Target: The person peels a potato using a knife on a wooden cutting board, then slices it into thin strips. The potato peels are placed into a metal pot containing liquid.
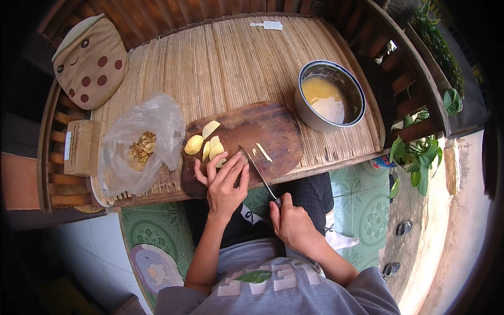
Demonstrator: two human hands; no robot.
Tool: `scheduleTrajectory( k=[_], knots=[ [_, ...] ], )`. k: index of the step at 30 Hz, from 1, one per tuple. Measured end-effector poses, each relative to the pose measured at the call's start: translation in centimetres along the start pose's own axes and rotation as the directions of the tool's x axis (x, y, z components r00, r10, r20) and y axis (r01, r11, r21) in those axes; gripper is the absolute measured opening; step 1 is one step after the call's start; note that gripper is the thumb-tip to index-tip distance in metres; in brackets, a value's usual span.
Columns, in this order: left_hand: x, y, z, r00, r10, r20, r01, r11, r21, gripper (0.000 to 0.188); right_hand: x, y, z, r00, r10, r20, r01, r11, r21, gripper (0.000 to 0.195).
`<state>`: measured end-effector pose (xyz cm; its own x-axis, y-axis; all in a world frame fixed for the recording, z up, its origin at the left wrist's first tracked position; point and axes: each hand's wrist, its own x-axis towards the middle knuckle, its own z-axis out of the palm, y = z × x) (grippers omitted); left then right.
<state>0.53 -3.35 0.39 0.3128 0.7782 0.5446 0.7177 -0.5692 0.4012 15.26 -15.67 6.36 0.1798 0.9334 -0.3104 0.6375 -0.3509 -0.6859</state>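
My right hand point(293, 222) grips the dark handle of a kitchen knife point(259, 171), whose blade slants up and left over a worn wooden cutting board point(252, 118). Right beside the blade, the fingertips of my left hand point(226, 183) press down on a pale piece that they mostly hide; it looks like a potato slice. Several yellow potato slices point(210, 129) and a rounded potato piece point(194, 144) lie at the board's left, above my left hand. A few thin cut sticks point(264, 152) rest to the right of the blade.
A metal pot point(315, 118) with cloudy liquid stands at the right on the reed mat point(220, 71). A clear plastic bag point(157, 114) holding peelings and a cardboard box point(82, 147) are at the left. A cushion point(92, 63) leans at the back left; a white peeler-like tool point(271, 25) lies at the back.
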Motion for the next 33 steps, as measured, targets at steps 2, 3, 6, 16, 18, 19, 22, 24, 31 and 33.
scheduleTrajectory(
  k=[2,3,6,16,18,19,22,24,31,33],
  knots=[
    [0.0,-0.1,0.0,1.0,0.013,-0.003,-0.013,1.0,0.008,0.02,-0.3,-0.2,-0.4,1.0,0.012,-0.001,-0.012,1.0,-0.02,0.032],
    [0.0,-0.1,0.0,1.0,0.014,-0.003,-0.014,1.0,0.009,0.02,-0.4,-0.3,-0.6,1.0,0.02,-0.003,-0.02,0.999,-0.03,0.032],
    [0.0,-0.2,0.2,1.0,0.011,0.0,-0.011,1.0,0.007,0.021,-0.6,-0.6,-0.7,1.0,0.021,-0.019,-0.022,0.999,-0.028,0.031],
    [0.1,-0.1,0.0,1.0,-0.007,0.014,0.007,1.0,-0.005,0.021,-1.2,-1.5,-1.0,0.999,0.043,0.025,-0.041,0.997,-0.069,0.035],
    [0.1,-0.1,0.0,1.0,-0.01,0.014,0.01,1.0,-0.005,0.02,-1.3,-1.7,-1.0,0.998,0.056,0.033,-0.053,0.995,-0.081,0.035],
    [0.1,-0.1,0.0,1.0,-0.012,0.014,0.012,1.0,-0.006,0.02,-1.3,-1.7,-0.8,0.997,0.065,0.03,-0.062,0.993,-0.101,0.035],
    [0.1,-0.1,0.0,1.0,-0.016,0.016,0.016,1.0,-0.014,0.019,-1.1,-1.8,0.0,0.995,0.095,0.021,-0.09,0.983,-0.157,0.034],
    [0.1,0.0,0.0,1.0,-0.02,0.017,0.02,1.0,-0.019,0.019,-0.9,-1.8,0.5,0.994,0.112,0.016,-0.107,0.976,-0.189,0.034],
    [0.2,0.0,0.0,0.999,-0.03,0.009,0.031,0.999,-0.023,0.017,0.6,-1.6,0.7,0.999,0.043,0.009,-0.041,0.991,-0.128,0.036],
    [0.0,0.0,0.1,1.0,-0.022,-0.005,0.022,1.0,-0.011,0.017,0.6,-1.2,0.4,0.999,0.035,0.006,-0.034,0.996,-0.085,0.036]
  ],
)
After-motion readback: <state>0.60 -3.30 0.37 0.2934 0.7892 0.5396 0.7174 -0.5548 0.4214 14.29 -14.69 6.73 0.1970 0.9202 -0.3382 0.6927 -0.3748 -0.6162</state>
